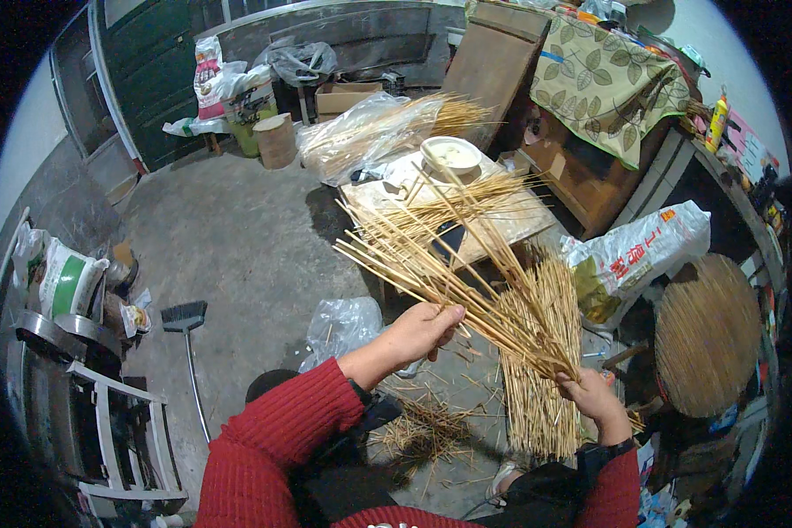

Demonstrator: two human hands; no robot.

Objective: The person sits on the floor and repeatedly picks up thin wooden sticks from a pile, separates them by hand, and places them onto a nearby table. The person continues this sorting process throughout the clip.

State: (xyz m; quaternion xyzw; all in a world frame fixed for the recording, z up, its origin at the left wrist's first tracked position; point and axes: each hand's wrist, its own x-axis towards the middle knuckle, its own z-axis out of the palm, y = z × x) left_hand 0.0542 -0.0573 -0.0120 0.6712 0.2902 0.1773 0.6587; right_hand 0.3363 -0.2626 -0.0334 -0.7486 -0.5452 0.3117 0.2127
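Note:
My right hand (587, 389) is closed around the gathered end of a bundle of dry plant stalks (508, 327), which fans out up and to the left. Thumb and fingers of my left hand (429, 330) pinch stalks at the bundle's left side. Under the bundle and my right hand lies a mat of stalks set side by side (541, 409). More loose stalks (402, 221) rest on a low table (521, 214), beside a white bowl (451, 155) with pale contents. A heap of short stalk scraps (429, 422) is on the floor between my legs.
A clear plastic bag (343, 327) lies on the floor left of my left hand. Beyond the table, plastic wraps a larger stalk bundle (383, 129). A round stalk disc (709, 336) and a white sack (640, 254) are at right. A broom (185, 317) stands at left.

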